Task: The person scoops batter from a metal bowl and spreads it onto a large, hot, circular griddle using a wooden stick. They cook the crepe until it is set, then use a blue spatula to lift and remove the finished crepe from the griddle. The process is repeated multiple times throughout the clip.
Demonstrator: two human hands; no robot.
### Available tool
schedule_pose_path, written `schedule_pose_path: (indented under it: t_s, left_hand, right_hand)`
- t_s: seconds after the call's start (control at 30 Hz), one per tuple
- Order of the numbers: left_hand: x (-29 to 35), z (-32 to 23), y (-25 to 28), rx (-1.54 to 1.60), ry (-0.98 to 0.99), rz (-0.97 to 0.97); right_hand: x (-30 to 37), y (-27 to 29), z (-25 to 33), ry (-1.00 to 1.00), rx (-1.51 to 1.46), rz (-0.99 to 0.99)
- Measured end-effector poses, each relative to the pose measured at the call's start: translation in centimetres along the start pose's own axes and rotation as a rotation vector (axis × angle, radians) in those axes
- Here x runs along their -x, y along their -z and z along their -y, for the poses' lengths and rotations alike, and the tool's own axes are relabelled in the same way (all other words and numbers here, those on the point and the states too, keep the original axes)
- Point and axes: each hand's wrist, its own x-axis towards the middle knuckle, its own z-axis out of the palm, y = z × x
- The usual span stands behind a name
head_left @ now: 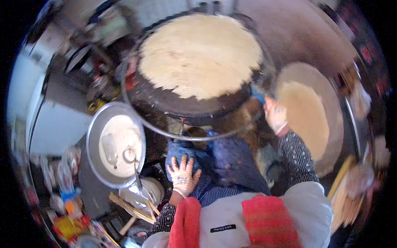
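Observation:
A very wide, thin pancake (198, 53) with a ragged near edge covers most of a dark round griddle (178, 101). Around the griddle's near side curves a metal rim (186, 136). My right hand (276, 115), in a whitish glove, is closed at the right of this rim. A blurred blue piece (257, 94) shows just beyond its fingers, probably in its grip; the kind of thing is unclear. On the blue patterned cloth over my lap (235, 165) rests my left hand (184, 175), fingers spread, palm gloved, holding nothing.
At left stands a metal basin (93, 144) of pale batter, with a ladle (130, 154) in it, above a white bucket (155, 188). A large round tray (333, 120) at right bears another pale pancake (306, 115). Wooden sticks (134, 211) lie beside my left forearm.

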Motion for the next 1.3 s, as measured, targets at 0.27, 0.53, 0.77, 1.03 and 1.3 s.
schedule_pose_path:
  t_s: [0.27,0.53,0.77,1.03,1.3]
  left_hand:
    - [0.4,-0.7,-3.0,-0.128,-0.068,0.020]
    - [-1.8,-0.8,-3.4,-0.127,-0.202,-0.026]
    - [-5.4,-1.3,6.0,-0.076,-0.277,-0.479]
    - [-24.4,6.9,11.1,-0.307,-0.138,-0.731]
    - [-28.0,4.8,4.7,-0.231,0.058,-0.281]
  right_hand:
    - [40.0,11.5,6.4,-0.670,-0.108,0.649]
    - [57.9,3.7,-6.0,-1.743,-0.364,-0.500]
    - [51.1,3.1,-5.4,-1.609,0.290,0.643]
    - [51.0,1.9,-6.4,-1.430,0.135,0.139]
    - [18.8,3.6,7.9,-1.152,-1.398,-0.060]
